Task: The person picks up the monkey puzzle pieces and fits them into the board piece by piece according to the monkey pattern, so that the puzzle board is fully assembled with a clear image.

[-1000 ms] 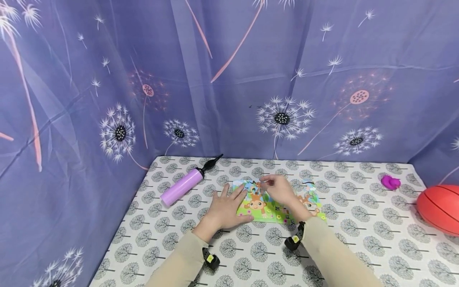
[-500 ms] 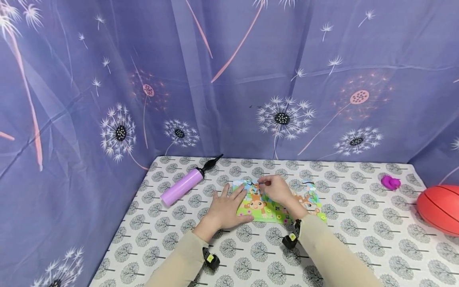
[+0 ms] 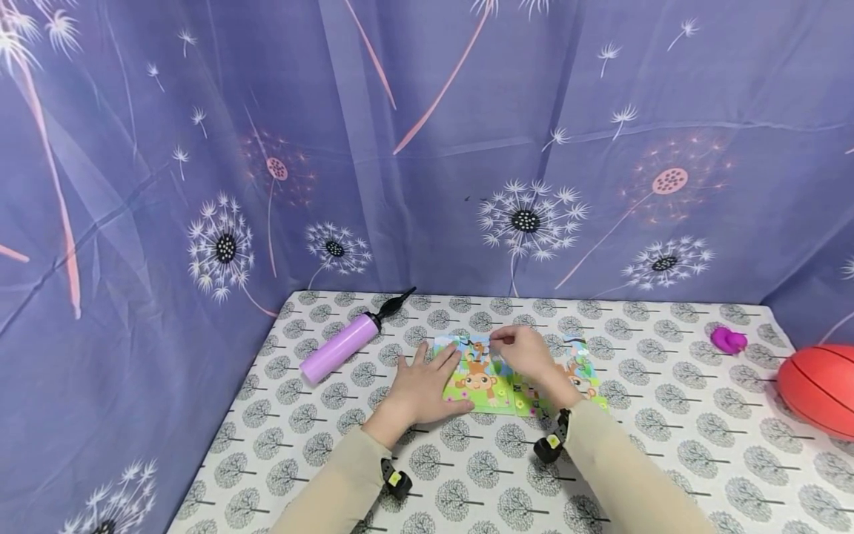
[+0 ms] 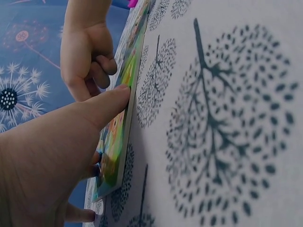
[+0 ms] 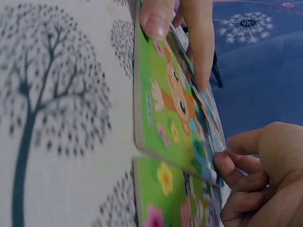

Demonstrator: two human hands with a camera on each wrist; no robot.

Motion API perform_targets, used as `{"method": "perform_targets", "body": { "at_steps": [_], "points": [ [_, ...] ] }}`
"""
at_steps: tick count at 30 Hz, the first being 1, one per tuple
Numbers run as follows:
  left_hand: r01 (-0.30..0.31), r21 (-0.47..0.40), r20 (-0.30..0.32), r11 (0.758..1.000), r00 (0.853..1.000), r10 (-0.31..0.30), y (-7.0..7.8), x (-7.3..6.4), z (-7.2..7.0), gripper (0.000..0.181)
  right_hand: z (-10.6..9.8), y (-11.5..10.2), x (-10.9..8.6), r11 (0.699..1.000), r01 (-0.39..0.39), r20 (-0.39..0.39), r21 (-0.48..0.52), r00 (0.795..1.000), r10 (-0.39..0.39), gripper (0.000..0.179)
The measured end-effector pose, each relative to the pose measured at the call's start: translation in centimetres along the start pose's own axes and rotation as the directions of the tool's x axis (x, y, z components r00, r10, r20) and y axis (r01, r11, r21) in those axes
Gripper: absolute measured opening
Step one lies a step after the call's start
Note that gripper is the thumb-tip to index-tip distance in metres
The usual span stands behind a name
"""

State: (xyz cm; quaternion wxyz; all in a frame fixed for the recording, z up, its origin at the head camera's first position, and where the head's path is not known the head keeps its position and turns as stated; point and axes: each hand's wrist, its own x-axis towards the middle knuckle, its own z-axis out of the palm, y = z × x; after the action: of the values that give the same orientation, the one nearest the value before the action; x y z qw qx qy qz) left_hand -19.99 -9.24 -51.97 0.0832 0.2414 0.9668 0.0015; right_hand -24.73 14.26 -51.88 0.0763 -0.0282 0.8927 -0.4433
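Note:
A jigsaw puzzle point(image 3: 482, 397) with a cartoon monkey on green and blue lies flat at the middle of the table. My left hand point(image 3: 419, 389) rests spread over its left side, thumb point(image 4: 113, 101) on the front edge. At the puzzle's far right corner, my right hand point(image 3: 525, 354) has thumb and forefinger point(image 5: 244, 142) pinched together on a puzzle piece, mostly hidden by the fingertips; the other fingers are curled. A second monkey puzzle point(image 3: 580, 374) stands close on the right, partly under my right wrist, a thin gap between the two boards.
A lilac hand pump point(image 3: 340, 348) with a black nozzle lies to the left. A magenta toy duck point(image 3: 727, 340) sits at the right, near a red ball point(image 3: 819, 389). Behind the tree-print tablecloth point(image 3: 373, 512) hangs a purple dandelion curtain point(image 3: 427, 185).
My right hand shifts slightly left, then back a little to the right, staying at the puzzle's far corner. The left hand keeps its place on the board.

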Motion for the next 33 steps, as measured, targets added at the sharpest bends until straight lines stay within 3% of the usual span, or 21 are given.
{"method": "perform_targets", "body": {
  "at_steps": [5,15,25,33],
  "points": [
    [0.0,-0.014,-0.01,1.0,1.0,0.0,0.3,0.0,-0.3,0.103,-1.7,0.9,-0.5,0.999,0.033,-0.04,-0.029,0.999,-0.034,0.026],
    [0.004,-0.001,-0.026,1.0,1.0,-0.004,0.6,-0.1,-0.6,0.102,-5.4,3.6,-1.4,0.998,0.017,-0.116,-0.053,0.993,-0.023,0.029],
    [-0.004,-0.008,-0.013,1.0,1.0,0.004,0.9,0.4,-0.5,0.102,-9.0,6.0,-2.7,0.997,-0.028,-0.197,-0.07,0.98,0.014,0.032],
    [-0.025,0.018,-0.023,1.0,0.999,0.026,1.4,0.9,-0.2,0.092,-10.7,7.7,-3.4,0.989,-0.099,-0.205,-0.11,0.976,0.075,0.038]
  ]
}}
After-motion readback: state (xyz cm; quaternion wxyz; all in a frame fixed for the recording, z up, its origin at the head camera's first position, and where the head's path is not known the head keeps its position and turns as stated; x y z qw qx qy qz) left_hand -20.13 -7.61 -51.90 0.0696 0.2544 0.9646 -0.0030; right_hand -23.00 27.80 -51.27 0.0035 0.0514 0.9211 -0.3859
